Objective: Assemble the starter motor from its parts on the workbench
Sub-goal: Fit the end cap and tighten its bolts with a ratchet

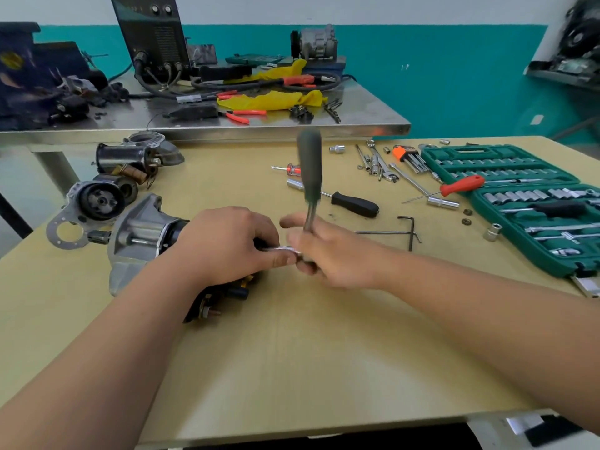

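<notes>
The starter motor (pixel 139 235) is lying on its side at the left of the tabletop (pixel 324 336). The left hand (pixel 227 245) is gripping its dark body. The right hand (pixel 331 254), just beside it, is clutching the metal shank of a blurred, upright green-handled tool (pixel 310 167).

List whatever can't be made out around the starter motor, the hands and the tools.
All in the head view:
1. Rear end of the starter motor: covered by the left hand, which grips it.
2. Working end of the green-handled tool: buried in the grip of the right hand; the handle is motion-blurred, so its type is unclear.
3. Socket set case: cut off by the right edge.
4. Socket size markings: too small.
</notes>
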`<state>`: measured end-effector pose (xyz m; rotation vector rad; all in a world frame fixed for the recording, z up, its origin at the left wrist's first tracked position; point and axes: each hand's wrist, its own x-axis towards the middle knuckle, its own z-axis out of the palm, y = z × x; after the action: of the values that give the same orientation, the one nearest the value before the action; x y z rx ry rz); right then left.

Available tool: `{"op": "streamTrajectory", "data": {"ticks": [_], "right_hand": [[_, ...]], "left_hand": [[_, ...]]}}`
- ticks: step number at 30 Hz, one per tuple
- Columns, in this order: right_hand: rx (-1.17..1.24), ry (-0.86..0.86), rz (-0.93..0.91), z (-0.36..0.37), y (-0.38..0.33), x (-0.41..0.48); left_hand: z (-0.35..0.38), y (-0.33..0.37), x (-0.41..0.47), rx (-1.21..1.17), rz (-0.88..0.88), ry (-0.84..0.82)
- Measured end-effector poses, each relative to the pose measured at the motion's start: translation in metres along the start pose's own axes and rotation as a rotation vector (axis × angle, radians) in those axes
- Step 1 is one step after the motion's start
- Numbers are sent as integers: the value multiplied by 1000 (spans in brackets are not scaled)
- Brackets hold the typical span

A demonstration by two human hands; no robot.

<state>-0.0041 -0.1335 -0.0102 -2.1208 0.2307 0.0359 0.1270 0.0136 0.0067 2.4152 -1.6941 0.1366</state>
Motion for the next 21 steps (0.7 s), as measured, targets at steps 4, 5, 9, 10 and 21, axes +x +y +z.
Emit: {"op": "streamTrajectory", "data": {"ticks": [4, 5, 9, 10, 21], "right_hand": [[-27, 26, -10, 3, -5, -6], [-380, 50, -179, -1, -5, -8], [-902, 47, -317, -4, 4, -6], [-517, 57, -201, 1, 2, -6], [-920, 47, -384, -6, 6, -7]], "left_hand": [[0, 0, -2, 5, 11, -3], [0, 0, -2, -2, 3, 7], [4, -2, 1, 10, 17, 27], [4, -2, 1, 13, 24, 28], [6, -2, 0, 9, 36, 60]]}}
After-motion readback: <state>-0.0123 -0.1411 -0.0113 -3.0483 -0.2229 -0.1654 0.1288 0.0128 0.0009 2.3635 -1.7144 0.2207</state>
